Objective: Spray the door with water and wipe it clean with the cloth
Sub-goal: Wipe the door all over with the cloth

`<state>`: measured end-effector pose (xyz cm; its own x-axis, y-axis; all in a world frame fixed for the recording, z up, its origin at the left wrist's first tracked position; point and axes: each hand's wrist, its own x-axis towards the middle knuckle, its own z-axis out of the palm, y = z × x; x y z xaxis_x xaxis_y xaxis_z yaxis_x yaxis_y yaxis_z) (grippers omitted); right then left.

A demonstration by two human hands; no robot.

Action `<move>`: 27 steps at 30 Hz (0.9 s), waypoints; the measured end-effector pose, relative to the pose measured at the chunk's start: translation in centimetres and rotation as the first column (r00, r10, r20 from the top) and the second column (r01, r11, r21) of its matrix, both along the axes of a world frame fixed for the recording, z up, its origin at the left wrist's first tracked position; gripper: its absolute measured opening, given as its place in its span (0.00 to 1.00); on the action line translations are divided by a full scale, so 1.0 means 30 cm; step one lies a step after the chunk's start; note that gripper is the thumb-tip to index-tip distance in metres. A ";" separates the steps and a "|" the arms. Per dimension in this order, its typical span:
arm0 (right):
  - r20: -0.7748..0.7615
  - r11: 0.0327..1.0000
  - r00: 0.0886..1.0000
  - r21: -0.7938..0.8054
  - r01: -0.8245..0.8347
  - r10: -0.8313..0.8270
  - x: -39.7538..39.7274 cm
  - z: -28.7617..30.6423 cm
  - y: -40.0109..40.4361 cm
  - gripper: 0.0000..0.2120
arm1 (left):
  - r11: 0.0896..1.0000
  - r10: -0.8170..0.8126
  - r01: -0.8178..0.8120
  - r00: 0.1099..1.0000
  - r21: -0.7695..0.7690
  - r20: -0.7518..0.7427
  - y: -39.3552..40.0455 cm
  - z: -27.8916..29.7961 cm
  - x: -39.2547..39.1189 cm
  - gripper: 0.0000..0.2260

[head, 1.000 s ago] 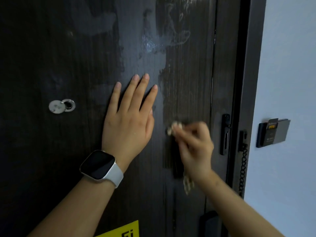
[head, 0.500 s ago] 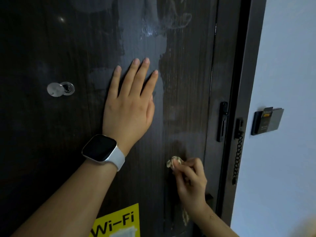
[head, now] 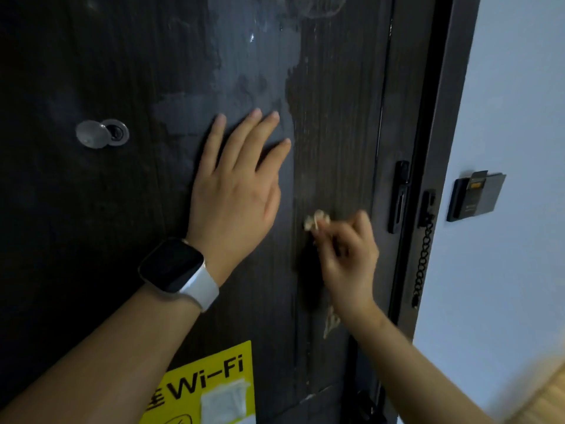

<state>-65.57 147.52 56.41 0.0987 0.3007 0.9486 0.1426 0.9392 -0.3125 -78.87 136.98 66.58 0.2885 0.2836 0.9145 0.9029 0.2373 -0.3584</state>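
Observation:
The dark wood-grain door (head: 128, 224) fills the view, with wet smears (head: 253, 75) across its upper middle. My left hand (head: 235, 191) lies flat on the door with straight fingers, a white-strapped watch on its wrist. To its right, my right hand (head: 345, 255) grips a small bunched pale cloth (head: 316, 220) and presses it against the door. A loose end of the cloth hangs below the wrist. No spray bottle is in view.
A metal peephole cover (head: 101, 133) sits at the left. A yellow Wi-Fi sticker (head: 211, 384) is at the bottom. On the door's right edge are a black latch (head: 399, 197) and a security chain (head: 423, 249). A card holder (head: 475, 195) hangs on the white wall.
My right hand with the cloth wiped down the door, then came back up to just below my left hand's level. My left hand stayed flat on the door.

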 end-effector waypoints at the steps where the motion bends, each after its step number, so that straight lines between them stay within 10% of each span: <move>1: 0.014 1.000 1.000 -0.020 -0.001 0.001 0.008 -0.098 -0.001 0.05 | 1.000 -0.009 0.009 1.000 -0.019 0.015 -0.009 -0.040 0.012 0.19; 6: 0.037 0.971 0.999 -0.236 -0.023 0.033 0.023 -0.463 -0.034 0.15 | 0.994 0.030 -0.013 0.986 -0.104 0.166 -0.040 -0.303 0.065 0.23; 16: -0.082 0.990 0.995 -0.126 -0.070 0.060 0.008 -0.045 0.004 0.03 | 0.966 0.212 -0.182 0.963 -0.182 0.165 -0.014 -0.397 0.050 0.30; 27: 0.085 0.975 0.991 -0.204 -0.082 0.101 0.027 -0.435 -0.041 0.08 | 0.963 0.219 -0.189 0.964 -0.191 0.150 -0.018 -0.398 0.049 0.29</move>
